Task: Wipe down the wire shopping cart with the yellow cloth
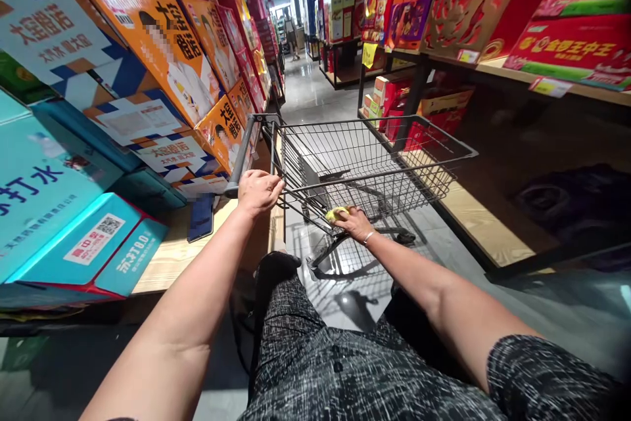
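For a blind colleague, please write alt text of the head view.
The right hand's grip holds a yellow cloth at a shopping cart; the left hand's grip is on it, near the handle. Boxed goods line the shop aisle.

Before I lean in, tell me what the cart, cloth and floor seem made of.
Cart: most likely metal, dark grey with a slight sheen; the thin wire grid suggests it. Cloth: probably soft fabric, yellow, since it looks bunched under the right hand. Floor: perhaps tile or stone, smooth, glossy grey, with bright reflections.
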